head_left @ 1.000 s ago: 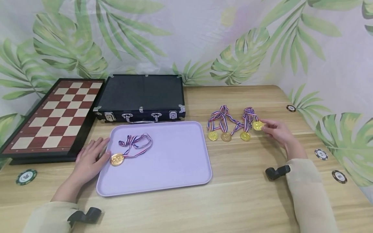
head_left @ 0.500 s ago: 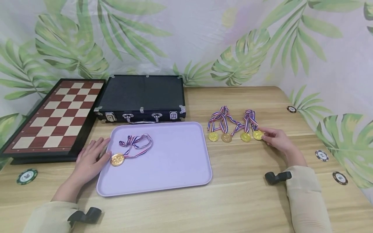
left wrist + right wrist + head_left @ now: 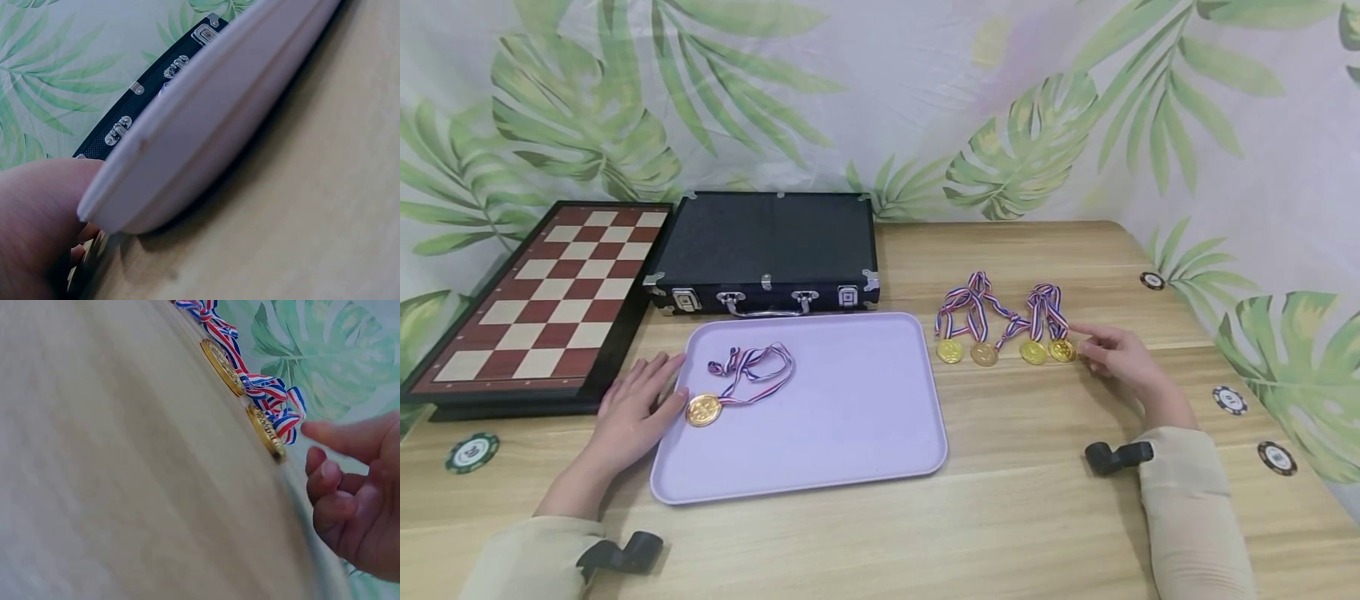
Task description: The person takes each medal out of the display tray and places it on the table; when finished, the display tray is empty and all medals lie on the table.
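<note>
Far left: a red-and-cream chessboard (image 3: 542, 292), with a green poker chip (image 3: 471, 451) on the bench (image 3: 1022, 517) in front of it; print on the chip too small to read. Beside the board, a closed dark case (image 3: 767, 246) with metal latches, no legible label.

Left hand (image 3: 632, 412) flat, fingers straight and relaxed, resting against the left rim of the lilac tray (image 3: 850, 433), unmoved over the last second. On the tray, just beside those fingertips, one gold medal (image 3: 703, 410) with its striped ribbon lying loose.

Right of the tray, four more gold medals in a row on the bench, ribbons bunched behind them. Rightmost medal (image 3: 1062, 350) now level with the other three, after sitting higher up and pinched in the fingers a second ago. Right hand (image 3: 1120, 357) now loosened, grip released, fingers lightly curled around nothing, index tip near the coin but apart in the wrist view (image 3: 267, 432). Probably a straightening of the row just finished. Relief on the medal faces unreadable.

Further right, three poker chips well apart near the bench edge, markings too small to make out.
</note>
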Action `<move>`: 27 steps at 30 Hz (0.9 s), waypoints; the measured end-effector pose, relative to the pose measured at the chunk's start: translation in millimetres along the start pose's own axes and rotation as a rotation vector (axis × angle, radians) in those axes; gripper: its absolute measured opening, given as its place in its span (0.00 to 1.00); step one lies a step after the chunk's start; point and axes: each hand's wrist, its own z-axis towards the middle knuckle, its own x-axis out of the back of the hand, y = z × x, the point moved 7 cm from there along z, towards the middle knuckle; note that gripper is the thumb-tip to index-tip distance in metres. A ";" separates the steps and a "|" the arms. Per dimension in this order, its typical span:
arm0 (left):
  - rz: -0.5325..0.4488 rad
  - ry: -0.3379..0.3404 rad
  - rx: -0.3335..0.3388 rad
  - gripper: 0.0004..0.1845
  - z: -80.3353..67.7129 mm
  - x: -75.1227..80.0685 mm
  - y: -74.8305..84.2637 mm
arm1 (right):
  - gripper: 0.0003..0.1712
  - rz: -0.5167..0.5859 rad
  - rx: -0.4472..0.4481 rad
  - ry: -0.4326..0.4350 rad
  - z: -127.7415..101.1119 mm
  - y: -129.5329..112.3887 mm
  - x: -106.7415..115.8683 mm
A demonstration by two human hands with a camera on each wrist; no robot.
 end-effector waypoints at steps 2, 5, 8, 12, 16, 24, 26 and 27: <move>0.000 0.000 0.003 0.28 -0.8 0.6 -0.2 | 0.24 -0.019 0.055 -0.005 -0.2 -14.6 -3.0; 0.001 0.001 0.006 0.28 -2.1 1.5 0.0 | 0.25 -0.022 0.156 -0.023 0.9 -46.3 -15.7; 0.000 0.005 0.002 0.28 -2.6 2.2 1.0 | 0.26 0.016 0.255 -0.057 3.9 -82.1 -38.3; -0.003 0.007 -0.006 0.28 -1.6 1.7 2.6 | 0.27 0.115 0.351 -0.144 8.7 -124.5 -84.6; -0.004 0.004 -0.004 0.28 -1.1 0.2 2.2 | 0.26 0.163 0.425 -0.285 9.6 -162.1 -145.7; -0.004 0.016 -0.006 0.28 -3.1 1.3 1.6 | 0.25 0.082 0.443 -0.517 -2.3 -211.3 -269.7; -0.001 0.018 -0.011 0.28 -2.6 1.5 2.1 | 0.25 0.046 0.407 -0.541 -6.2 -214.4 -296.0; 0.000 0.019 -0.012 0.28 -2.3 1.6 2.0 | 0.25 0.024 0.392 -0.550 -7.5 -214.8 -308.6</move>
